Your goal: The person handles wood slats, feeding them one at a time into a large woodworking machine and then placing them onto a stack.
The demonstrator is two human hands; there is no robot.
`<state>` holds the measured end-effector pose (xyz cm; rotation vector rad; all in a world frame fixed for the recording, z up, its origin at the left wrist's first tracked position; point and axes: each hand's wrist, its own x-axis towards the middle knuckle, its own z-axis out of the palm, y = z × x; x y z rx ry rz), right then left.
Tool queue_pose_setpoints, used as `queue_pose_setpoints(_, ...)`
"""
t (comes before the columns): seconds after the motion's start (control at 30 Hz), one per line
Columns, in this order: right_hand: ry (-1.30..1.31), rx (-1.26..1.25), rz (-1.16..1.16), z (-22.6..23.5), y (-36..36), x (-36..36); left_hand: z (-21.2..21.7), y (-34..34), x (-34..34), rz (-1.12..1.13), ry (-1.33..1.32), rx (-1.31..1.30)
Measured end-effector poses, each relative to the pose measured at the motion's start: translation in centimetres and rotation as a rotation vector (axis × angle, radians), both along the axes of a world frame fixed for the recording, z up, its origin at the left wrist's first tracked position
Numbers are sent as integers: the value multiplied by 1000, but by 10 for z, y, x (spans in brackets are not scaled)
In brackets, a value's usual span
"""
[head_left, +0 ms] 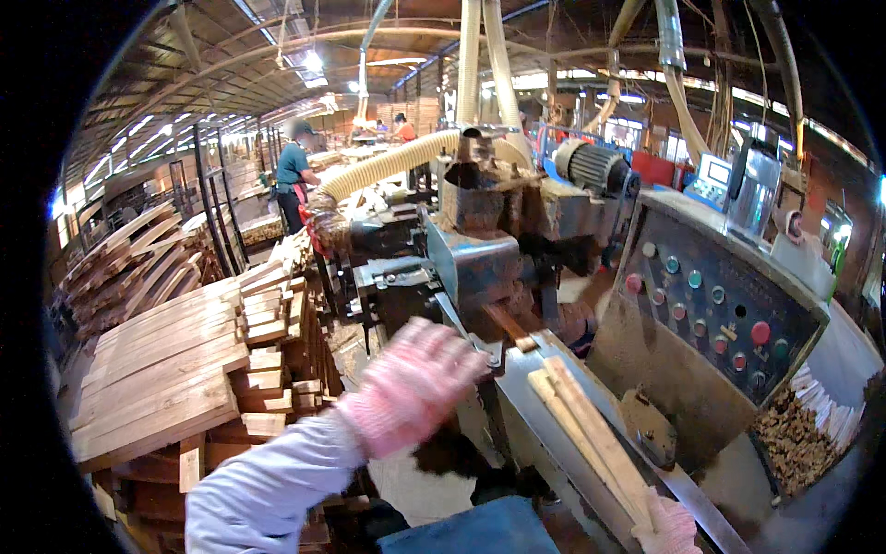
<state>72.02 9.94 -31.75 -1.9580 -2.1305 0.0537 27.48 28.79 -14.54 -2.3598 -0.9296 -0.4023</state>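
on the machine bed (544, 420), wood strips (591, 434) run into right hand's fingers (666, 526).

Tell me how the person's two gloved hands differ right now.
The left hand in a pink knit glove is raised, blurred and holds nothing; the right hand in a pink knit glove sits low at the frame's edge, sharp, its grip at the near end of the long pale wooden strips. Both wear the same kind of glove.

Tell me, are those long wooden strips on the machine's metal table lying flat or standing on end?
Lying flat. The wooden strips rest lengthwise on the metal table, pointing toward the machine's opening, their near ends at the gloved right hand.
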Motion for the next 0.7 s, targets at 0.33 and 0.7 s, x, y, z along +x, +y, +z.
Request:
queue_pose_setpoints(0.33, 182, 284, -3, -17, 147, -46, 31, -147, -240, 670, -139, 296)
queue_pose_setpoints(0.7, 96, 312, 25, -25, 294, -109, -12, -284, -408, 1180, -302, -125)
